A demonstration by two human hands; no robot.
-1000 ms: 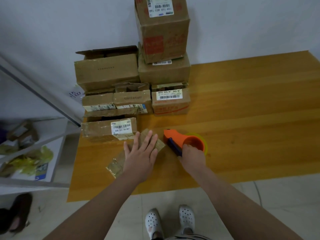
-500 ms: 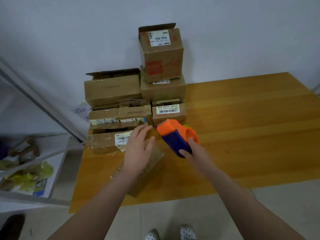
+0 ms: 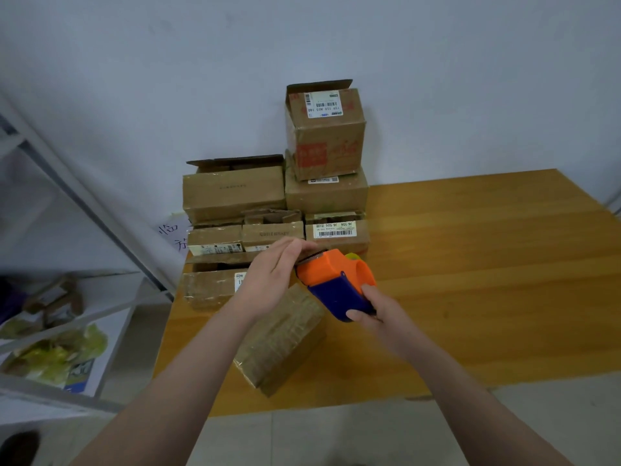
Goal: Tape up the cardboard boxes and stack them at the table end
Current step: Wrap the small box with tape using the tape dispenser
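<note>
My right hand (image 3: 373, 314) grips the blue handle of an orange tape dispenser (image 3: 331, 272), held in the air above the table. My left hand (image 3: 272, 280) reaches to the dispenser's toothed blade, and its fingertips pinch the tape end there. Below both hands a small flat cardboard box (image 3: 282, 341), glossy with tape, lies at an angle near the front edge of the wooden table (image 3: 470, 264). Neither hand touches it.
Several cardboard boxes (image 3: 324, 195) are piled against the wall at the table's left end, the tallest pile topped by a box (image 3: 326, 132) with an open flap. A metal shelf (image 3: 67, 331) with bags stands to the left. The table's front edge is close to me.
My right hand lifted the dispenser off the table and tilted it up. My left hand left the small box and rose to the dispenser's blade. The view tilted upward.
</note>
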